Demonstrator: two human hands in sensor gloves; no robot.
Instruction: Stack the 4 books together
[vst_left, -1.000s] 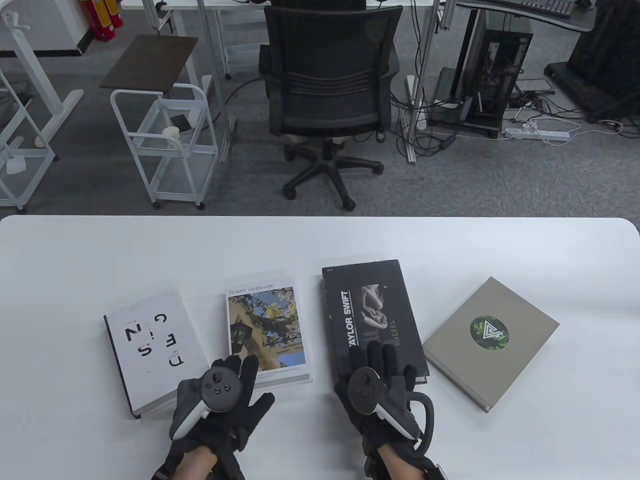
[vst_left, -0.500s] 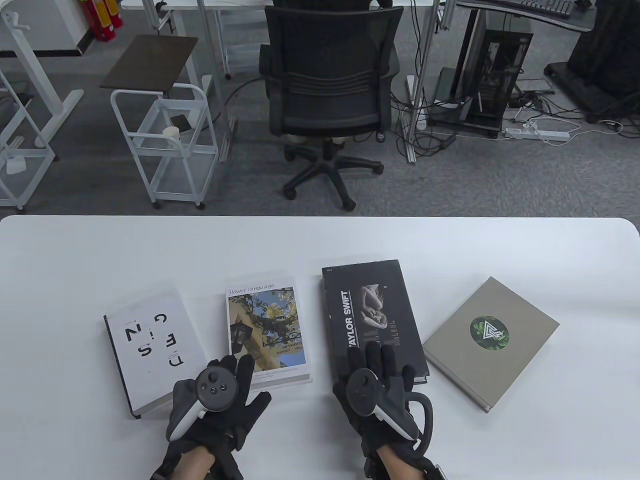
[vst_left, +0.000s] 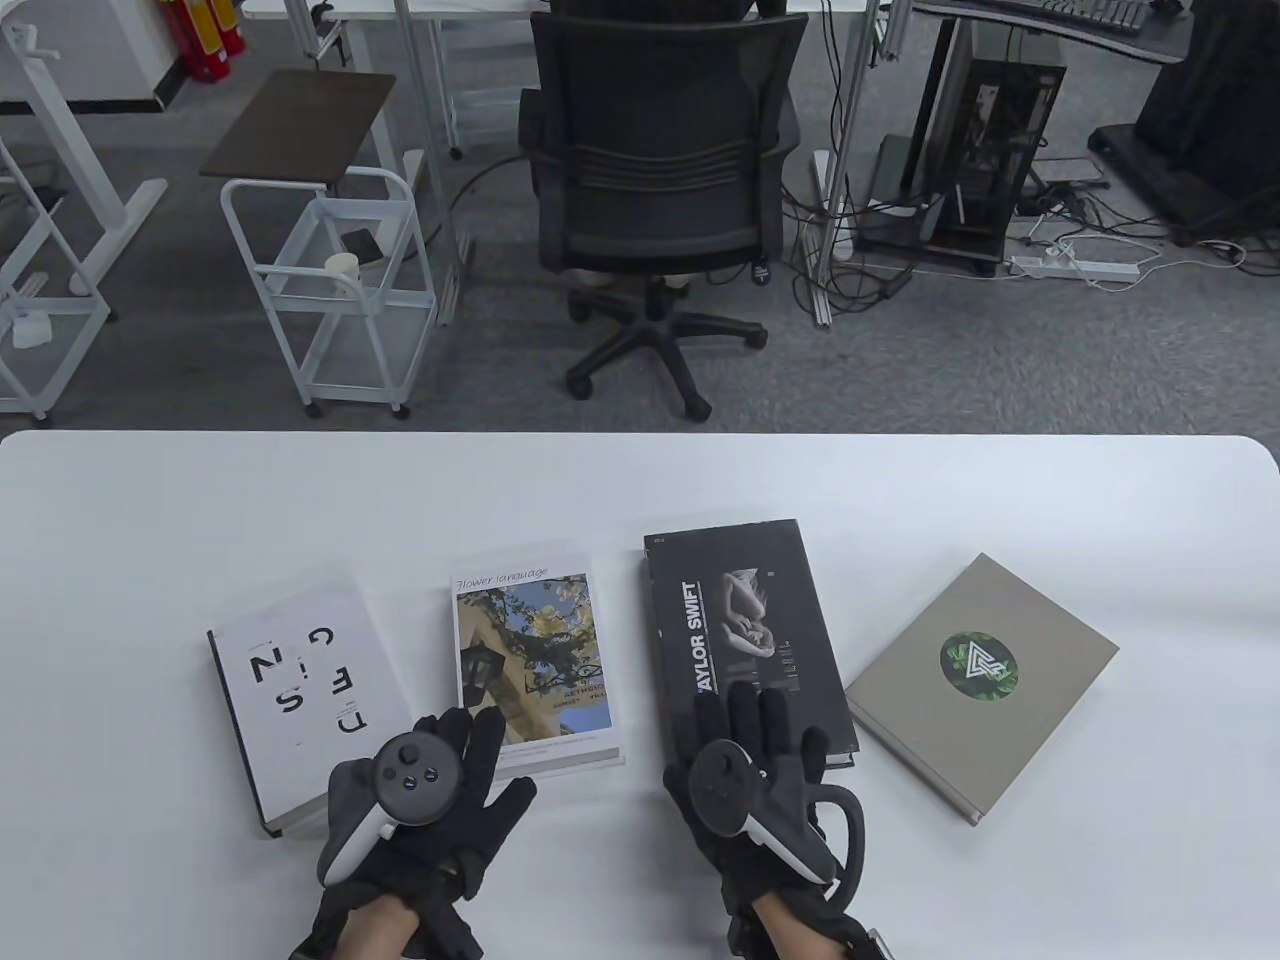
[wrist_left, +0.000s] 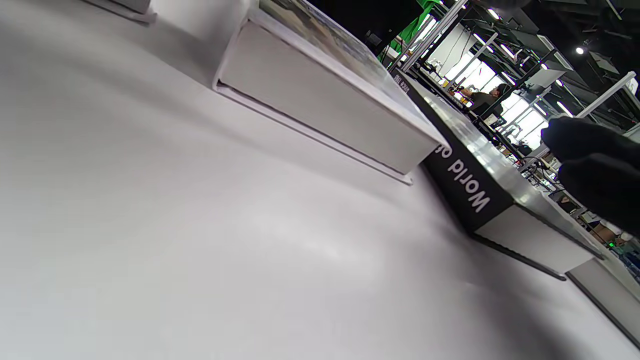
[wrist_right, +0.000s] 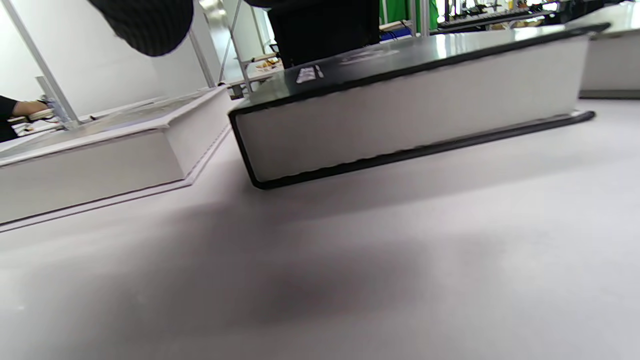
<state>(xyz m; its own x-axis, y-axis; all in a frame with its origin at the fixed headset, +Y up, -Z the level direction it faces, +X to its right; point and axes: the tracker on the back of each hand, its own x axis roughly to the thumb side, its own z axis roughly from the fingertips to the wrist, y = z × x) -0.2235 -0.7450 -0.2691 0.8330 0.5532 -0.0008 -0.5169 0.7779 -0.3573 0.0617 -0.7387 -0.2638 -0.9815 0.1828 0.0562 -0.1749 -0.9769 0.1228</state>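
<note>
Black Taylor Swift book (vst_left: 745, 640) lies on the table (vst_left: 640, 480); right hand (vst_left: 745, 790), fingers spread, overlaps its near end; left hand (vst_left: 425, 800), spread, is just left of it, near flower book (vst_left: 530, 660).

left hand (vst_left: 425, 800): slides a little toward 7 o'clock, now more over the white book (vst_left: 305, 695)
right hand (vst_left: 750, 775): creeps slightly toward 9 o'clock

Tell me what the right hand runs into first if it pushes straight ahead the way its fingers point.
Probably the black Taylor Swift book: the right hand points away from the person, its fingertips already over that book's near end. Whether they touch the cover is unclear.
</note>
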